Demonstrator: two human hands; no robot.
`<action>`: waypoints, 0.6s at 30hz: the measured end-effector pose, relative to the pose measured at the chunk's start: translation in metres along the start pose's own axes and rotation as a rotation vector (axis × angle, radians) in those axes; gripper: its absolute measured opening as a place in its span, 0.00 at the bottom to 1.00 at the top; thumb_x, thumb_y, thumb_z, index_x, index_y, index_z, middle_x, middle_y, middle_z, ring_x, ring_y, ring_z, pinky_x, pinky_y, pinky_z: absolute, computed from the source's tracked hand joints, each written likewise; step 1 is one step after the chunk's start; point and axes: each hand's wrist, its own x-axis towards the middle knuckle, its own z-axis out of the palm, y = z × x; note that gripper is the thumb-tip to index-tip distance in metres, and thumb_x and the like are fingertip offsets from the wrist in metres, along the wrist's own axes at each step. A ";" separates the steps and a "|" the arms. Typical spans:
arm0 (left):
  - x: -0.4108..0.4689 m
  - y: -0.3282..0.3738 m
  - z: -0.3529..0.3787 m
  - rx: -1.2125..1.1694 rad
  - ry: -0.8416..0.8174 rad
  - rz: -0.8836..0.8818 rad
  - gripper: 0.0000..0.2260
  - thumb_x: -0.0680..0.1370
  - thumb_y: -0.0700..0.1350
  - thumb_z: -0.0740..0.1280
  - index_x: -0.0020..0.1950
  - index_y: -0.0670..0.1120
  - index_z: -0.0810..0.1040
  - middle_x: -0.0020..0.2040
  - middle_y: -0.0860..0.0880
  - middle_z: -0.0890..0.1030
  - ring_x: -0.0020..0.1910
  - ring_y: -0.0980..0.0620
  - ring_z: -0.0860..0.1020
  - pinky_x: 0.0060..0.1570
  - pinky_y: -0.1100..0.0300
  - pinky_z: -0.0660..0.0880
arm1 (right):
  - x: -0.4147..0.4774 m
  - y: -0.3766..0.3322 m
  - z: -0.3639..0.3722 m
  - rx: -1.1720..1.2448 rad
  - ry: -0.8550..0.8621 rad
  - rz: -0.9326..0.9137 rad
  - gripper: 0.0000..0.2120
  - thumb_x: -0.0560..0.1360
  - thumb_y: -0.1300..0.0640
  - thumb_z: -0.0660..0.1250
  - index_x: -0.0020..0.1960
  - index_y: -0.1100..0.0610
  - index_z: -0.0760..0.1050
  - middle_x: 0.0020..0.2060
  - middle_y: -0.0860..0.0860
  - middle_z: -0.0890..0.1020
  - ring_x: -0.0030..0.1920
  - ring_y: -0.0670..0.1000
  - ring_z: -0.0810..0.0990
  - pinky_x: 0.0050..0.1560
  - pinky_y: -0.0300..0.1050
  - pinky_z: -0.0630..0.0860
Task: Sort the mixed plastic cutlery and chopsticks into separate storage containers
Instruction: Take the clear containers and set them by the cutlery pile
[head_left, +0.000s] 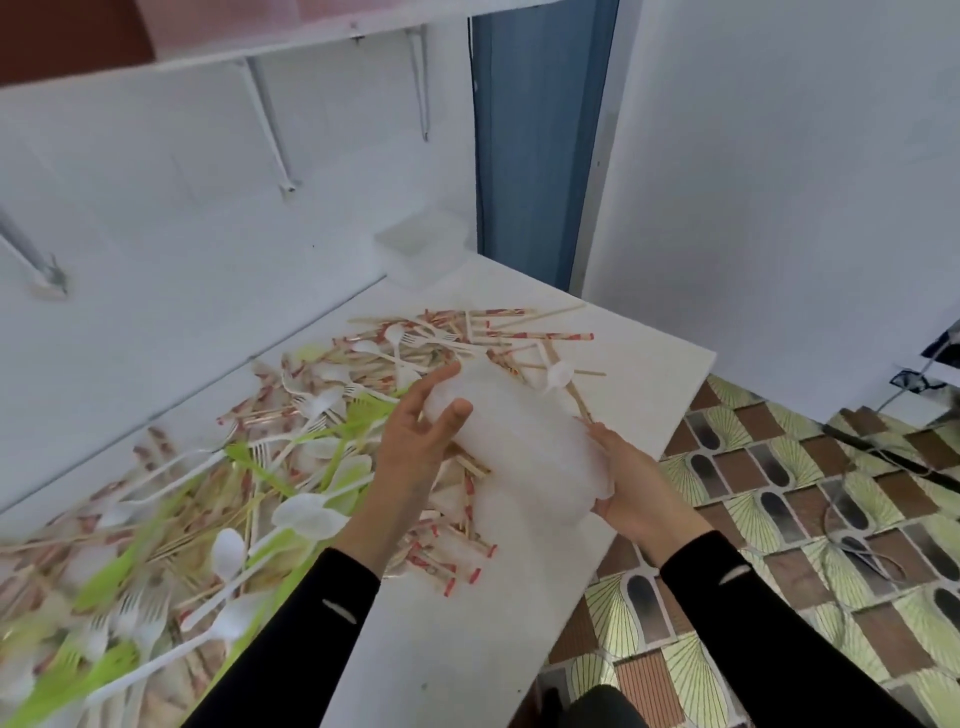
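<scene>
A translucent plastic container (524, 441), blurred by motion, is held above the white table (649, 358) between both hands. My left hand (415, 436) grips its far left side, thumb curled over the top. My right hand (634, 493) cups its near right end from below. Under and left of it lies a big mixed heap: wrapped chopsticks (524, 332) with red print, white plastic spoons (306, 514), white forks (317, 405) and green cutlery (358, 415).
More clear containers (421, 249) sit stacked at the table's far corner by the wall. Shelf brackets (270, 119) hang on the white wall above. Right of the table is patterned floor (779, 519) with cables (862, 551).
</scene>
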 end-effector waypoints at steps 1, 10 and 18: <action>0.002 0.001 -0.002 0.005 0.018 0.009 0.34 0.59 0.65 0.79 0.61 0.53 0.80 0.62 0.49 0.80 0.56 0.50 0.82 0.46 0.51 0.82 | 0.005 -0.001 0.003 -0.020 0.001 0.001 0.11 0.81 0.53 0.62 0.59 0.56 0.79 0.44 0.51 0.86 0.39 0.50 0.84 0.29 0.42 0.78; 0.039 0.007 -0.012 0.079 0.165 0.093 0.22 0.74 0.56 0.71 0.67 0.55 0.76 0.65 0.49 0.77 0.61 0.48 0.79 0.46 0.53 0.81 | 0.075 -0.024 0.041 -0.295 -0.135 0.008 0.16 0.80 0.48 0.66 0.60 0.60 0.78 0.54 0.54 0.85 0.56 0.55 0.83 0.60 0.57 0.78; 0.101 0.011 0.026 0.049 0.333 0.113 0.23 0.74 0.53 0.68 0.69 0.54 0.74 0.64 0.53 0.79 0.58 0.56 0.81 0.45 0.55 0.81 | 0.147 -0.081 0.059 -0.600 -0.292 -0.015 0.15 0.81 0.41 0.59 0.53 0.50 0.79 0.52 0.49 0.84 0.53 0.51 0.82 0.53 0.53 0.80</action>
